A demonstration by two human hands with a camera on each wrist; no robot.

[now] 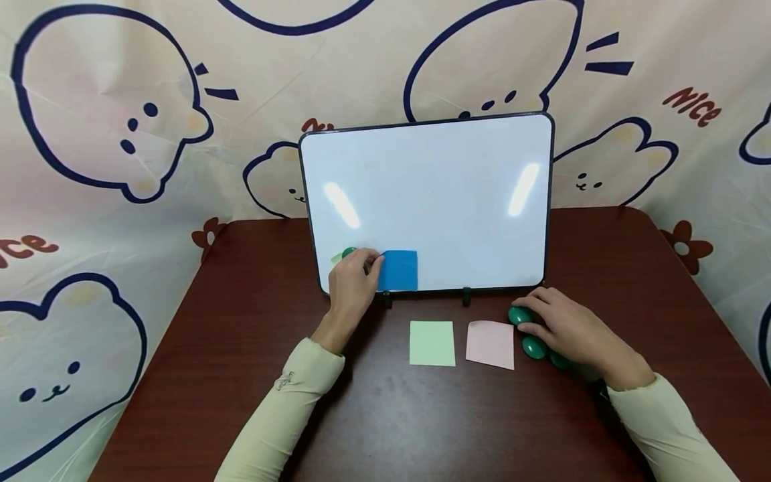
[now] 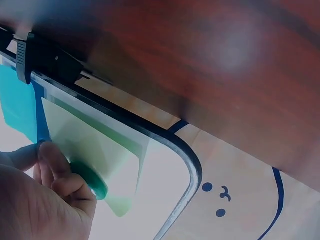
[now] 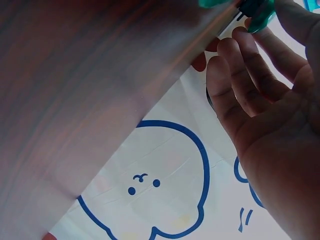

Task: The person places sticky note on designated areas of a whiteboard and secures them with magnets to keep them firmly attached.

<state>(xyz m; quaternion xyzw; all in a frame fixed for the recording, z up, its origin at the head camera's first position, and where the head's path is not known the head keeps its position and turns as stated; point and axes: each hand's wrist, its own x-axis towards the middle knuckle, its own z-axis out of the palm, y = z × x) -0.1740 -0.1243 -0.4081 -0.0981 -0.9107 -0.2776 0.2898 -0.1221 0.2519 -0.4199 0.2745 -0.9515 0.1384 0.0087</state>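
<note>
My left hand point(image 1: 355, 284) pinches the upper left corner of a blue sticky note point(image 1: 399, 271) at the lower left of a whiteboard point(image 1: 430, 194). Beside it, a pale green sticky note point(image 2: 95, 130) lies on the board under a round green magnet point(image 2: 91, 179), partly hidden by that hand. At the table's right, my right hand point(image 1: 566, 325) holds a green magnet point(image 1: 520, 315) between thumb and fingers. Two more magnets lie below that hand: a whole one point(image 1: 534, 347) and a partly covered one point(image 1: 560, 360).
A light green note point(image 1: 432, 343) and a pink note point(image 1: 490, 345) lie side by side on the brown table point(image 1: 385, 415). Black clips point(image 1: 466, 296) support the board's lower edge. Behind hangs a curtain point(image 1: 259, 80) printed with cartoon bears.
</note>
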